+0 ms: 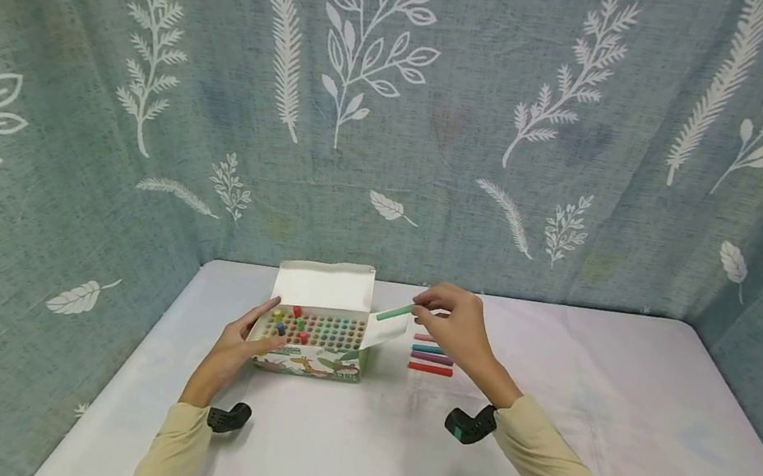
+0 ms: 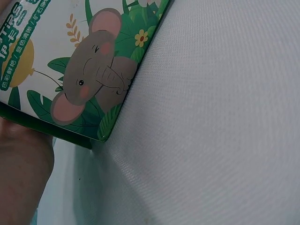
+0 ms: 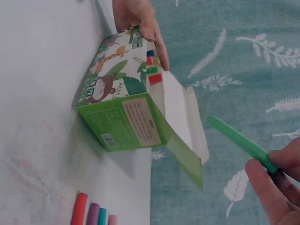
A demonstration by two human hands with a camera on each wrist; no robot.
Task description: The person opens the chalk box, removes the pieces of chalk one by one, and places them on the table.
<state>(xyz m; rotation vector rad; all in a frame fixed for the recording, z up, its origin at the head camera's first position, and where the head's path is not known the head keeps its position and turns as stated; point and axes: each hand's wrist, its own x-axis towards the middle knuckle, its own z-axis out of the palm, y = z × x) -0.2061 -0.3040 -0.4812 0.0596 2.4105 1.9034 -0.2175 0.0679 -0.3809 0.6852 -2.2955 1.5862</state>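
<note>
An open chalk box (image 1: 310, 360) with animal drawings stands at the table's left, its white lid raised at the back. Several coloured chalk sticks poke up from the left part of its holed insert (image 3: 153, 77). My left hand (image 1: 235, 348) grips the box's left end, thumb at the front edge and fingers toward the back. Between thumb and fingers, my right hand (image 1: 461, 321) pinches a green chalk stick (image 3: 241, 143) by one end. That stick is raised over the box's open right flap (image 1: 385, 328), its free end pointing toward the box.
Right of the box lies a row of chalk sticks: a red stick (image 1: 431, 369), a purple stick (image 1: 432, 358), a blue stick (image 1: 427, 348) and a pink stick (image 1: 423, 337). A leaf-patterned curtain (image 1: 444, 223) hangs behind the white table (image 1: 348, 449).
</note>
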